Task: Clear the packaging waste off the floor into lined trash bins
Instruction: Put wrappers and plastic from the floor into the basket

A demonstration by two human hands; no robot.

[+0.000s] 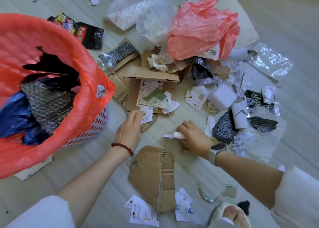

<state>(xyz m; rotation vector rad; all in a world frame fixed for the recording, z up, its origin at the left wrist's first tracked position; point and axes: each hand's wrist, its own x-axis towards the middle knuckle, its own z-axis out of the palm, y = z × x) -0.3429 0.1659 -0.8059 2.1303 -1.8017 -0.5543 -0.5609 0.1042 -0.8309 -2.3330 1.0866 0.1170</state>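
Left hand [129,129], red bead bracelet at the wrist, reaches to a white paper scrap [146,117] on the floor [96,162]; fingers curl onto its edge, pinching it. Right hand [193,138], watch on the wrist, grips a small white wad [177,135] low over the floor, fingers curled round it.

Bin [89,131], white perforated, sits at left just beside the left hand, lined with a red bag [51,43]. Inside: bubble wrap, black and blue plastic.

Waste is spread over the floor ahead of both hands. Flattened box [151,76] with a shipping label lies just beyond the left hand, more paper scraps on it. Loose red bag [203,31] sits farther back at right, touching clear plastic [151,17]. White foam block [222,97] lies right of the box, black foil pieces [224,129] just beside the right hand. Snack wrapper [81,31] lies behind the bin. Torn cardboard [153,177] lies between the forearms, printed leaflets [145,214] near it.
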